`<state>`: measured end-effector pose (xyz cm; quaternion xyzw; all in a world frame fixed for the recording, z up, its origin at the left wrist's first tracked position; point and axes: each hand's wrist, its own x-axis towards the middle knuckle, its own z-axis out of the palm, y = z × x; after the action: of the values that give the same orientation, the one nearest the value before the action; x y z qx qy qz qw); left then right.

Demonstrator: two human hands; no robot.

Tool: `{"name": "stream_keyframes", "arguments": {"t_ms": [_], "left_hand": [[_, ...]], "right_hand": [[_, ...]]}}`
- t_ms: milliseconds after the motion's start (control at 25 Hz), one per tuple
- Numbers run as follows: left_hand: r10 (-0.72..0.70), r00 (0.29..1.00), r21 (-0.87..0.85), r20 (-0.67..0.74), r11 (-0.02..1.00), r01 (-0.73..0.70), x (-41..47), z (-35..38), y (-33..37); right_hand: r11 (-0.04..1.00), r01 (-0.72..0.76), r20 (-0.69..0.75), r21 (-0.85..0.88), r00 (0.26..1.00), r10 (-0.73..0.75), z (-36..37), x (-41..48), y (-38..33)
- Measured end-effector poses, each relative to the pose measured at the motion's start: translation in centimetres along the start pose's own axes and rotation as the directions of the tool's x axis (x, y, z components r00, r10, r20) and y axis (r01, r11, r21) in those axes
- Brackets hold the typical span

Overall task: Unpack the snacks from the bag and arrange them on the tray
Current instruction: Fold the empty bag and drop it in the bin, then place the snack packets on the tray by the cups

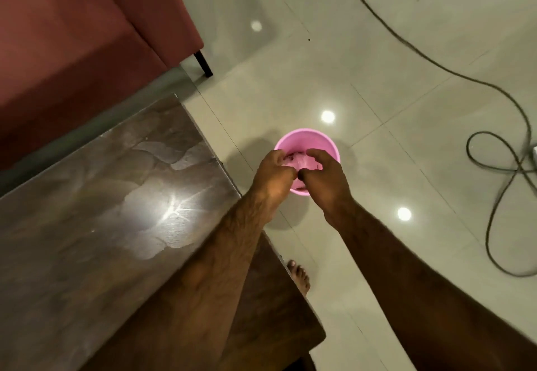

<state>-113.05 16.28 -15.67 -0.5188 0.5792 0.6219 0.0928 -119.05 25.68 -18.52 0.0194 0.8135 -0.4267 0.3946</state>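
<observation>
A small pink bin [308, 138] stands on the tiled floor just past the table's corner. Both my hands reach down over its mouth. My left hand [271, 174] and my right hand [327, 179] have curled fingers and between them hold a pale crumpled plastic [302, 163] that sits in the bin's opening. The hands hide most of it, so I cannot tell exactly what it is. No tray and no snacks are in view.
A dark glossy wooden table [116, 196] fills the lower left, its corner close to the bin. A red sofa [72, 36] stands behind it. A black cable [494, 103] loops across the floor at right. My bare foot [299, 276] is beside the table's edge.
</observation>
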Motion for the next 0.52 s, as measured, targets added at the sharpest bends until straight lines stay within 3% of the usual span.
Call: {"name": "stream_keyframes", "arguments": {"t_ms": [120,280,520], "left_hand": [[0.133,0.991,0.158,0.018,0.978,-0.134,-5.2,-3.5,1.1],[0.223,0.975,0.322,-0.002,0.923,-0.211,-12.1,-9.1,2.3],[0.246,0.955,0.378,-0.164,0.910,-0.169,-23.2,-21.2,-2.3]], "right_hand": [[0.974,0.136,0.044,-0.179,0.990,-0.131,-0.5,-5.4,-4.1],[0.843,0.366,0.145,-0.393,0.930,-0.337,-0.2,-12.0,-8.9],[0.609,0.597,0.472,-0.523,0.798,-0.376,7.1,-23.6,-12.9]]}}
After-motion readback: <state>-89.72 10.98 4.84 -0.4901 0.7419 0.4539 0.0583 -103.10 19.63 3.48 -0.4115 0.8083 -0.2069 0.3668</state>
